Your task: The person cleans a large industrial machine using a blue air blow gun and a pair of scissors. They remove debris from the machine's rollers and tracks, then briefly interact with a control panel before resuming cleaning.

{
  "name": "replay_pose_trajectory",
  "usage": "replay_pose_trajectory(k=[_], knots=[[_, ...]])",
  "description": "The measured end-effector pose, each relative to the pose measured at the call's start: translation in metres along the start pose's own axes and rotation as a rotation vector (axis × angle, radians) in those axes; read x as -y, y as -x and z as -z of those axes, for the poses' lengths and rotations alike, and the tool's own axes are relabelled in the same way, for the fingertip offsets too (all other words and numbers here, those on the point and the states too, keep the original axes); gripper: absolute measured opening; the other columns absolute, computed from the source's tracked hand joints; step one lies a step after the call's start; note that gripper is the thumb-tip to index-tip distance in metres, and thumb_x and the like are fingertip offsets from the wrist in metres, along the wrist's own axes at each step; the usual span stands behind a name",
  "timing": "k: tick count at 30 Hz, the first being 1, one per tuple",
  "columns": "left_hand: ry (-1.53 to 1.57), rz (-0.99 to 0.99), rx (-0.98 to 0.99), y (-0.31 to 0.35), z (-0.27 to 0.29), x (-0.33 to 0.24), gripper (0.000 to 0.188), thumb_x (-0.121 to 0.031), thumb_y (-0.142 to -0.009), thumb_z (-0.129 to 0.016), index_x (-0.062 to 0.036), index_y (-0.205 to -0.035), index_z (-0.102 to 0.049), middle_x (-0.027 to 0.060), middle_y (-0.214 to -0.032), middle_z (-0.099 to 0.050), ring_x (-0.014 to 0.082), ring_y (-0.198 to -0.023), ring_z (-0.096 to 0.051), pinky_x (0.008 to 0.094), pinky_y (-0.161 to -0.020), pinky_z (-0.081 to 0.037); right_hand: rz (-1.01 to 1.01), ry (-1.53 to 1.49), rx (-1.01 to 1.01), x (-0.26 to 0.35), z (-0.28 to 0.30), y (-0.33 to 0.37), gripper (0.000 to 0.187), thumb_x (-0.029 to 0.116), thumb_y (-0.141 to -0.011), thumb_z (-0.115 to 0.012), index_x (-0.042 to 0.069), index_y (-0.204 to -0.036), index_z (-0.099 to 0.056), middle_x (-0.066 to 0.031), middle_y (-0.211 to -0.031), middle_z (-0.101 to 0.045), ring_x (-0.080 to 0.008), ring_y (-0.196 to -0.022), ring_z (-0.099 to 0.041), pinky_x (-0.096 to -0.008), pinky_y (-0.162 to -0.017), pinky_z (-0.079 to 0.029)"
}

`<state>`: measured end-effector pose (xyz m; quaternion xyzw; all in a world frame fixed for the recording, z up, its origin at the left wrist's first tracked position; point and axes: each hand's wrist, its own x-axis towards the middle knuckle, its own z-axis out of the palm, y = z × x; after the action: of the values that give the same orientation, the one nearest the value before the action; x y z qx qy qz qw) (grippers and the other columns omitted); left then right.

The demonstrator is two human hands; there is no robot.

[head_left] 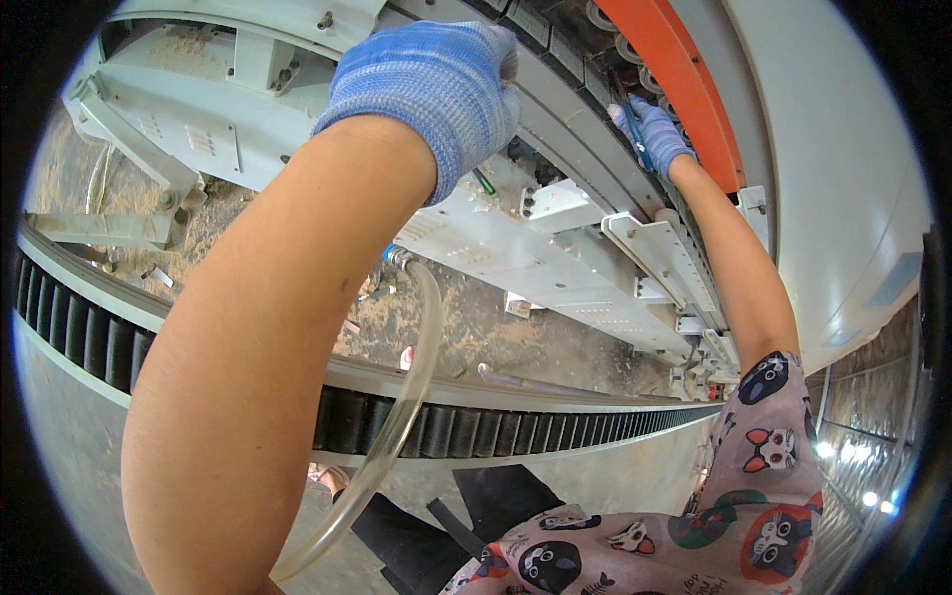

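My left hand (pixel 426 94), in a blue knitted glove, is closed in a fist over the machine's long grey rail (pixel 565 119). Whatever its fingers hold is hidden. Below the cuff, a clear hose (pixel 421 347) with a blue and metal fitting (pixel 397 256) hangs down past my forearm. A short green rod (pixel 485 182) pokes out under the fist. Farther right, my right hand (pixel 662 139), gloved too, reaches in between the rail and a curved orange guard (pixel 684 79). Its fingers are closed around a slim blue tool (pixel 637 134), whose kind I cannot make out.
A black ribbed strip (pixel 476 433) on a pale frame runs across between my body and the machine. White brackets (pixel 570 206) jut from the machine's side. Round rollers (pixel 629 48) line the orange guard. Debris litters the floor (pixel 496 327) beneath.
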<state>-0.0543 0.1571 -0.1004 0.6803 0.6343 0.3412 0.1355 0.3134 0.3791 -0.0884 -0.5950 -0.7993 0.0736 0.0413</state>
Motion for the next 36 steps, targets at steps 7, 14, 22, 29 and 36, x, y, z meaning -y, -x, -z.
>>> replay_pose_trajectory(k=[7,14,22,29,36], knots=[[0.013,-0.002,-0.037,-0.003,0.009,-0.006,0.024,-0.033,-0.086,-0.055,-0.0167,-0.101,-0.063,0.0104,-0.090,-0.067,0.0288,-0.084,-0.064,0.0399,-0.079,-0.050,0.044,0.087,0.045,0.027,0.019,0.009,0.039,0.036,-0.086,-0.060,0.002,-0.105,-0.059,-0.0156,-0.088,-0.064,-0.0265,-0.079,-0.058,-0.0360,-0.074,-0.047],[-0.018,-0.010,-0.008,-0.015,0.005,-0.012,0.024,-0.033,-0.085,-0.057,-0.0157,-0.102,-0.062,0.0094,-0.092,-0.068,0.0285,-0.084,-0.065,0.0381,-0.078,-0.050,0.066,0.440,0.106,0.055,0.036,0.018,0.041,0.026,-0.088,-0.057,0.002,-0.119,-0.050,-0.0166,-0.099,-0.061,-0.0267,-0.086,-0.058,-0.0356,-0.081,-0.046],[0.008,-0.036,-0.004,-0.026,0.007,-0.022,0.023,-0.032,-0.085,-0.058,-0.0151,-0.100,-0.062,0.0087,-0.091,-0.068,0.0272,-0.083,-0.065,0.0369,-0.075,-0.051,-0.290,0.098,0.213,0.054,0.048,0.011,0.030,0.029,-0.096,-0.039,0.005,-0.108,-0.054,-0.0114,-0.084,-0.064,-0.0219,-0.069,-0.058,-0.0345,-0.072,-0.047],[-0.053,0.021,0.031,-0.036,0.011,-0.026,0.021,-0.031,-0.084,-0.058,-0.0147,-0.098,-0.062,0.0091,-0.091,-0.068,0.0280,-0.082,-0.065,0.0373,-0.074,-0.051,0.026,0.616,0.069,0.042,0.062,0.025,0.041,0.028,-0.091,-0.046,0.009,-0.127,-0.046,-0.0196,-0.103,-0.063,-0.0324,-0.089,-0.062,-0.0414,-0.083,-0.047],[-0.072,0.058,0.051,-0.037,0.022,-0.025,0.020,-0.030,-0.084,-0.058,-0.0162,-0.098,-0.062,0.0088,-0.091,-0.068,0.0288,-0.083,-0.065,0.0381,-0.074,-0.051,0.068,0.202,0.002,0.029,0.058,0.035,0.049,0.030,-0.083,-0.062,0.010,-0.126,-0.048,-0.0196,-0.098,-0.063,-0.0305,-0.083,-0.061,-0.0392,-0.076,-0.048]])
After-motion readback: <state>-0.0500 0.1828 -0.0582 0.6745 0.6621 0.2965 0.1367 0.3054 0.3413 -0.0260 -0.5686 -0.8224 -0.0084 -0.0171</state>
